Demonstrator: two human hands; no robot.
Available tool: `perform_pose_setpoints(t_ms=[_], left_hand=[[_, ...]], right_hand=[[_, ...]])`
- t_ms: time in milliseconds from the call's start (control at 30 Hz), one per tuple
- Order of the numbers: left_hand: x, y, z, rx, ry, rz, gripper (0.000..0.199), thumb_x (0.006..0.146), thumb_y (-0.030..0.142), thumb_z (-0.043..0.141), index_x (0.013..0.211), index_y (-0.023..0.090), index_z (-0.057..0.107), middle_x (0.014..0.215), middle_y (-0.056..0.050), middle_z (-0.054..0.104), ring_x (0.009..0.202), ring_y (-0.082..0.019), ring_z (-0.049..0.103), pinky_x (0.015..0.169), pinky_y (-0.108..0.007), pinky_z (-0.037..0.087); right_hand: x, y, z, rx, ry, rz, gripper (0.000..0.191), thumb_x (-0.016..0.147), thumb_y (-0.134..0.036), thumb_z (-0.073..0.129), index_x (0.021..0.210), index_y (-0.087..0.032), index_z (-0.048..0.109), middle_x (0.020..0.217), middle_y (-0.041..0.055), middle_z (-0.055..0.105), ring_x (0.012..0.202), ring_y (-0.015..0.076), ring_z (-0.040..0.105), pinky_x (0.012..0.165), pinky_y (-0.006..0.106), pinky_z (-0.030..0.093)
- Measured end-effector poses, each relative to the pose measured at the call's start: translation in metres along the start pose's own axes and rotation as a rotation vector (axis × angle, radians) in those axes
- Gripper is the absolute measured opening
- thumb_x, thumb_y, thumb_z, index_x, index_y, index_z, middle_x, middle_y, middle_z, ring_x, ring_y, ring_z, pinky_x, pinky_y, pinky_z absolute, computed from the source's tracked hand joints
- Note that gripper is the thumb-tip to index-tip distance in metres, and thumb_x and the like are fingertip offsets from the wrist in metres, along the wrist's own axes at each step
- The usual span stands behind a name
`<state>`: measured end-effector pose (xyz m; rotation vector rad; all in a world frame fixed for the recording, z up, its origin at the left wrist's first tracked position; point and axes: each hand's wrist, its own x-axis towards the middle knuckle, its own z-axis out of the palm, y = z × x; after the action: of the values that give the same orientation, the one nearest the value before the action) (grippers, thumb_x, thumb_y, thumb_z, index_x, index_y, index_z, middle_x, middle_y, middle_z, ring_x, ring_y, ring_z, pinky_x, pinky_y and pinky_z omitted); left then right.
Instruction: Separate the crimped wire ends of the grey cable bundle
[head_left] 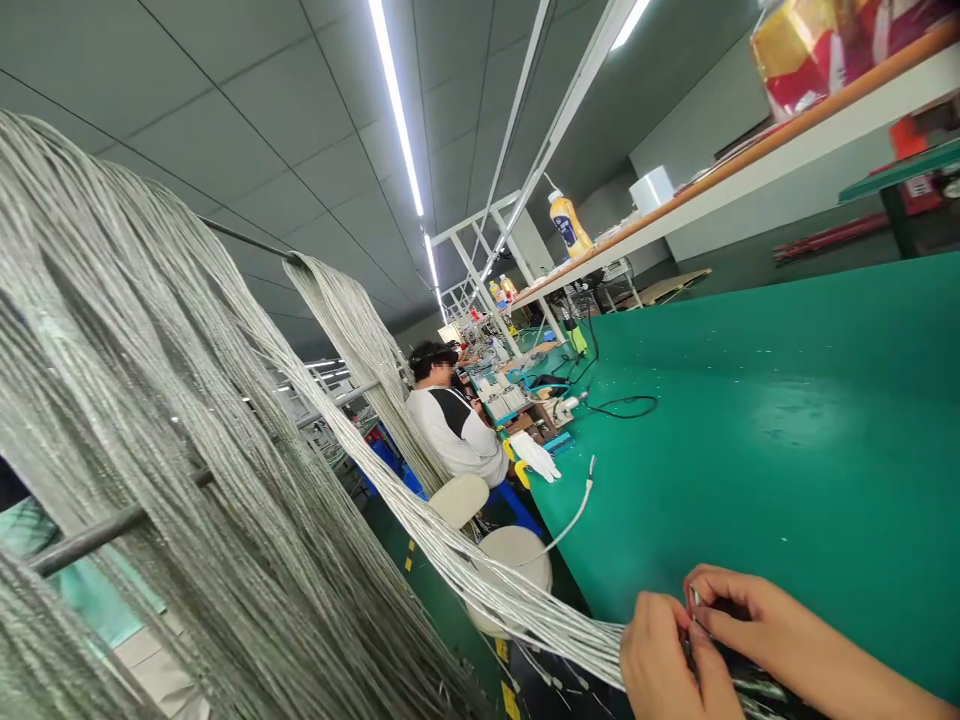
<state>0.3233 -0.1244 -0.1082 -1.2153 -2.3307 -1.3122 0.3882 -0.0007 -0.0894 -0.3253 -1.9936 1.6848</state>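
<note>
A bundle of pale, silvery braided cables (450, 560) runs down from the left to the table edge and passes under my left hand (664, 655). My left hand is closed, its thumb and fingers pinching near a thin cable end (696, 598). Close against it, my right hand (739, 610) is also closed, thumb and forefinger pinched on that same end. The fingers hide much of the cable there. Below my hands, more wire ends show only in part. One single white cable (577, 515) sticks up from the bundle over the table's edge.
Thick hanks of cable (172, 400) hang over metal rails at left. Along the green table (750, 480) lie a white glove (534, 455), a small bench device (562, 408) and a black cord (626, 412). A co-worker (457, 430) sits beyond round stools (517, 570). A shelf (712, 185) holds bottles.
</note>
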Motion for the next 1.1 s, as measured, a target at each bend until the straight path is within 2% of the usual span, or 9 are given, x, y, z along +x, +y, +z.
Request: perform_pose_setpoints(t_ms=[133, 233, 300, 400, 500, 633, 800, 967, 1100], left_hand=[[0.006, 0.009, -0.014, 0.013, -0.156, 0.025, 0.019, 0.096, 0.024, 0.036, 0.088, 0.022, 0.053, 0.084, -0.004, 0.062, 0.079, -0.02, 0.059, 0.07, -0.032, 0.043], [0.013, 0.013, -0.019, -0.038, -0.198, 0.026, 0.019, 0.097, 0.029, 0.039, 0.109, 0.023, 0.053, 0.1, -0.004, 0.064, 0.087, -0.02, 0.06, 0.074, -0.031, 0.042], [0.017, 0.006, -0.017, -0.03, -0.206, 0.039, 0.02, 0.097, 0.032, 0.041, 0.11, 0.024, 0.054, 0.102, -0.004, 0.064, 0.086, -0.021, 0.06, 0.073, -0.031, 0.042], [0.018, -0.003, -0.013, -0.09, -0.19, 0.12, 0.02, 0.097, 0.035, 0.043, 0.108, 0.024, 0.056, 0.101, -0.005, 0.064, 0.087, -0.021, 0.06, 0.071, -0.03, 0.042], [0.016, -0.004, -0.013, -0.219, -0.164, 0.154, 0.02, 0.099, 0.034, 0.04, 0.104, 0.022, 0.056, 0.104, -0.005, 0.06, 0.093, -0.02, 0.059, 0.081, -0.031, 0.045], [0.015, -0.005, -0.013, -0.315, -0.135, 0.139, 0.018, 0.098, 0.034, 0.045, 0.1, 0.02, 0.055, 0.102, -0.005, 0.058, 0.086, -0.016, 0.059, 0.075, -0.026, 0.047], [0.012, -0.007, -0.012, -0.417, -0.097, 0.115, 0.015, 0.096, 0.032, 0.051, 0.093, 0.019, 0.056, 0.095, -0.005, 0.057, 0.084, -0.015, 0.057, 0.072, -0.025, 0.045], [0.009, -0.013, -0.01, -0.411, -0.063, 0.066, 0.018, 0.095, 0.035, 0.053, 0.089, 0.019, 0.058, 0.084, -0.002, 0.054, 0.076, -0.014, 0.057, 0.065, -0.024, 0.045], [0.008, -0.011, -0.01, -0.388, -0.034, 0.057, 0.018, 0.094, 0.035, 0.054, 0.085, 0.019, 0.058, 0.081, -0.003, 0.057, 0.077, -0.016, 0.059, 0.066, -0.025, 0.047]], right_hand=[[-0.007, -0.006, -0.005, -0.027, 0.012, -0.068, 0.015, 0.074, -0.032, 0.057, 0.068, -0.02, 0.064, 0.075, 0.0031, 0.063, 0.077, 0.0215, 0.055, 0.072, 0.031, 0.043], [-0.009, -0.013, -0.009, 0.009, 0.018, -0.047, 0.012, 0.071, -0.029, 0.061, 0.069, -0.018, 0.066, 0.074, 0.002, 0.065, 0.075, 0.0194, 0.056, 0.072, 0.03, 0.042], [-0.007, -0.012, -0.009, 0.023, 0.007, -0.017, 0.01, 0.071, -0.027, 0.063, 0.07, -0.018, 0.065, 0.074, 0.0007, 0.064, 0.074, 0.0174, 0.055, 0.07, 0.029, 0.041], [-0.005, -0.009, -0.008, 0.008, 0.019, 0.036, 0.008, 0.073, -0.026, 0.062, 0.074, -0.018, 0.065, 0.076, -0.0005, 0.065, 0.073, 0.0152, 0.056, 0.069, 0.026, 0.042], [-0.008, -0.01, -0.007, 0.023, 0.035, 0.014, 0.007, 0.071, -0.024, 0.062, 0.073, -0.017, 0.064, 0.071, -0.0008, 0.062, 0.068, 0.0142, 0.053, 0.065, 0.026, 0.04], [-0.008, -0.008, -0.005, 0.073, 0.037, -0.032, 0.008, 0.071, -0.023, 0.061, 0.074, -0.017, 0.064, 0.072, -0.0011, 0.059, 0.067, 0.0134, 0.049, 0.064, 0.026, 0.038], [-0.009, -0.005, -0.006, 0.07, 0.022, -0.008, 0.007, 0.071, -0.023, 0.059, 0.074, -0.017, 0.063, 0.074, -0.0013, 0.057, 0.067, 0.0132, 0.047, 0.064, 0.026, 0.037], [-0.01, -0.008, -0.006, 0.056, 0.017, -0.003, 0.011, 0.074, -0.029, 0.064, 0.074, -0.018, 0.064, 0.08, 0.0005, 0.06, 0.071, 0.0142, 0.049, 0.066, 0.027, 0.038], [-0.011, -0.011, -0.006, 0.057, 0.016, 0.002, 0.016, 0.074, -0.034, 0.067, 0.072, -0.018, 0.064, 0.082, 0.0008, 0.061, 0.071, 0.0143, 0.05, 0.065, 0.027, 0.039]])
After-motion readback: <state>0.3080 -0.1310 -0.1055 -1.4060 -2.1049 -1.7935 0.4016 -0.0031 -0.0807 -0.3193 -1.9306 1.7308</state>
